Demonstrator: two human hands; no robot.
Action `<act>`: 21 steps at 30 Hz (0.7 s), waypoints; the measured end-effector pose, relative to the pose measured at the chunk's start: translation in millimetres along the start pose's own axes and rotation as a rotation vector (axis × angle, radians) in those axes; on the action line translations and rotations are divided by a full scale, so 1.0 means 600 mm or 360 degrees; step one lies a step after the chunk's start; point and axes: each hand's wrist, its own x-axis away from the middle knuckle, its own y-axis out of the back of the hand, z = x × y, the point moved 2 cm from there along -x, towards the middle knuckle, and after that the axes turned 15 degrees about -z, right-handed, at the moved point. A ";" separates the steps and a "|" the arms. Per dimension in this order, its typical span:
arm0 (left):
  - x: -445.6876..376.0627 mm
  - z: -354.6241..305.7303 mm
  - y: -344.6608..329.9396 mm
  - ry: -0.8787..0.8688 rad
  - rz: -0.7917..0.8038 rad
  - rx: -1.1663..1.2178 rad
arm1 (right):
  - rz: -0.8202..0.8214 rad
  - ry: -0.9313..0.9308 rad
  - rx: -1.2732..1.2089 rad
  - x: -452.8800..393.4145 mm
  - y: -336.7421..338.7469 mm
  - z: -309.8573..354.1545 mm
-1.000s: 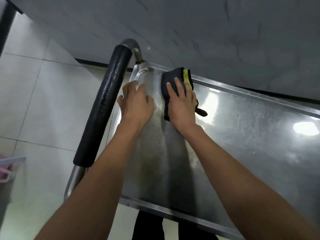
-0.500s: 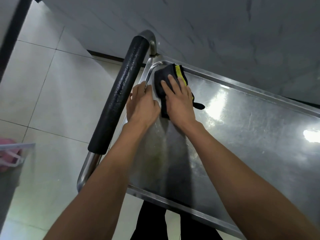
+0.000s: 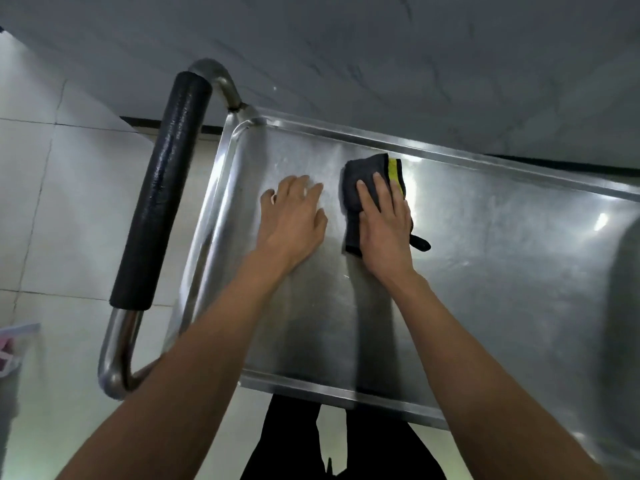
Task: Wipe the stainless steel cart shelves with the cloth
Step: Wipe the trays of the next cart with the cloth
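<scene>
The right hand (image 3: 386,230) hides much of the cloth (image 3: 360,178).

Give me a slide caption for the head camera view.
Right hand presses a dark cloth on the steel cart shelf; left hand rests flat beside it.

Both hands — right hand (image 3: 386,225) pressing cloth (image 3: 367,181) — slid rightward from corner.
</scene>
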 end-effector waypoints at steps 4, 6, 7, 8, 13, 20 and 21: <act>0.001 -0.079 -0.020 -0.0140 0.0045 0.0009 | -0.0038 -0.0142 0.0098 0.026 0.037 -0.094; 0.002 -0.113 -0.026 -0.0186 0.0062 0.0033 | -0.0056 -0.0203 0.0142 0.039 0.055 -0.134; 0.004 -0.128 -0.028 -0.0200 0.0069 0.0040 | -0.0062 -0.0222 0.0157 0.045 0.063 -0.150; 0.006 -0.141 -0.029 -0.0209 0.0074 0.0039 | -0.0066 -0.0235 0.0161 0.050 0.071 -0.162; 0.029 -0.156 -0.030 -0.0136 0.0053 0.0041 | -0.0100 -0.0230 0.0157 0.063 0.086 -0.170; 0.070 -0.071 -0.015 0.0093 -0.0129 0.0021 | -0.0107 -0.0229 0.0181 0.054 0.078 -0.133; 0.077 -0.053 -0.011 0.0137 -0.0151 0.0001 | -0.0106 -0.0208 0.0179 0.053 0.073 -0.121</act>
